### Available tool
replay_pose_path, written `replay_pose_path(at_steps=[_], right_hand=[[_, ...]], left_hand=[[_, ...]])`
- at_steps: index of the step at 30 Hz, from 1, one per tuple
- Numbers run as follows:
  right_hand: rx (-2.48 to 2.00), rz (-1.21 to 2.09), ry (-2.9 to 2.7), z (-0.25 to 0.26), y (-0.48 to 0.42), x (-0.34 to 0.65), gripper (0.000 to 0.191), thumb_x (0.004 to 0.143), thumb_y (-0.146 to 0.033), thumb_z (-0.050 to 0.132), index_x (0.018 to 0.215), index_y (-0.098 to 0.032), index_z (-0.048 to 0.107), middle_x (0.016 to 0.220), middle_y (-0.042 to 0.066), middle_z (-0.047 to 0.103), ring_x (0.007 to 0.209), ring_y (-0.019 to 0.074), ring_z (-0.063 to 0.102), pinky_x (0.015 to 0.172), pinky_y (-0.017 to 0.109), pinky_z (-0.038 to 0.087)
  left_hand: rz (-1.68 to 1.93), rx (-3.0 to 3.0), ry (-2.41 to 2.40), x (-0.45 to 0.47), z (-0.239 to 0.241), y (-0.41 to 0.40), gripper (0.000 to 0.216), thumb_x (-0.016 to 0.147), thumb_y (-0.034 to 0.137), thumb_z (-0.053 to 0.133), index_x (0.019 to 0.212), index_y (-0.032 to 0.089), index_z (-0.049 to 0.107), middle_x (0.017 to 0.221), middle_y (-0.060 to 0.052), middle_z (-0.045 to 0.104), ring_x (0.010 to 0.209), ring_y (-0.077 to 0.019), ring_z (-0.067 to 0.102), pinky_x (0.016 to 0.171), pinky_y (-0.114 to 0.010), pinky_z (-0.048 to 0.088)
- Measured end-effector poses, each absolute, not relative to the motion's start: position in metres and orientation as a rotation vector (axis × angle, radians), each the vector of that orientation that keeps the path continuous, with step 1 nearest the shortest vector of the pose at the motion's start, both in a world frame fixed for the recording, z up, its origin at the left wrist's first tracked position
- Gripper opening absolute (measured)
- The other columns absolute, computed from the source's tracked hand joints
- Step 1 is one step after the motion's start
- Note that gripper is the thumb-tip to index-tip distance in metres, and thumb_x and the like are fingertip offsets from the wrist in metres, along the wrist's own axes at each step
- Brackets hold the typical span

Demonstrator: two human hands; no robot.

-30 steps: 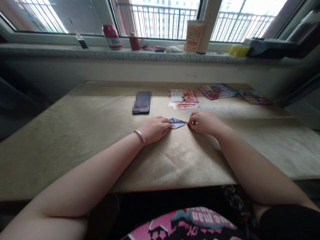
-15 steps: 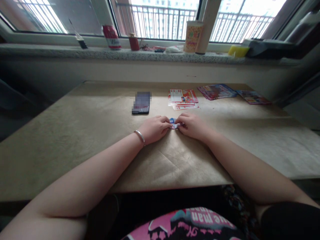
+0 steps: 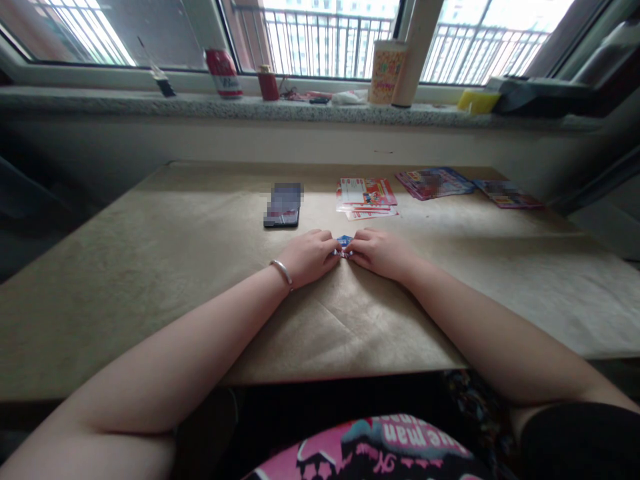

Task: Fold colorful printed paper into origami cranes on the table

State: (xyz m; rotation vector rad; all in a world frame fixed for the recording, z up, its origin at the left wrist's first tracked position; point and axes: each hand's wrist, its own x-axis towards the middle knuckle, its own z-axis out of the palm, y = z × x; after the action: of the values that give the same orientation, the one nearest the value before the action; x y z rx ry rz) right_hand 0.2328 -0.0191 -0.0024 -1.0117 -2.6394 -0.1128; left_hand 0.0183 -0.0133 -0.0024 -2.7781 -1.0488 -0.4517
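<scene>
A small folded piece of printed paper (image 3: 344, 241), blue at the top and whitish-pink below, lies on the table between my hands. My left hand (image 3: 313, 255), with a silver bangle at the wrist, has its fingers closed on the paper's left side. From the other side, my right hand (image 3: 377, 253) pinches the right edge, its fingertips close to those of the left. Much of the paper is hidden under the fingers, so its full shape cannot be made out.
Beyond my left hand lies a dark phone (image 3: 283, 205). Red and white printed sheets (image 3: 367, 193) are stacked behind the paper. Colourful booklets (image 3: 434, 183) and another printed stack (image 3: 506, 194) lie at the far right. A can (image 3: 223, 73) and a patterned cup (image 3: 387, 72) stand on the sill.
My right hand has shifted slightly left, bringing the fingertips of both hands closer together. The lower part of the paper now looks narrower and more covered.
</scene>
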Motion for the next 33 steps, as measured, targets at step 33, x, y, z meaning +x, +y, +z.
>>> replay_pose_path(at_steps=[33], right_hand=[[-1.158,-0.072,-2.516,-0.0041,-0.02,0.225,0.02,0.088,-0.029,0.054,0.085,-0.02,0.072,0.085,0.005,0.067,0.081,0.0182,0.059,0.07,0.029,0.039]], left_hand=[[-0.491,-2.73,-0.957,0.0217,-0.0095,-0.0032,0.028,0.095,0.033,0.049,0.081,0.019,0.068,0.081,-0.005,0.065,0.075,-0.0157,0.058,0.064,-0.026,0.044]])
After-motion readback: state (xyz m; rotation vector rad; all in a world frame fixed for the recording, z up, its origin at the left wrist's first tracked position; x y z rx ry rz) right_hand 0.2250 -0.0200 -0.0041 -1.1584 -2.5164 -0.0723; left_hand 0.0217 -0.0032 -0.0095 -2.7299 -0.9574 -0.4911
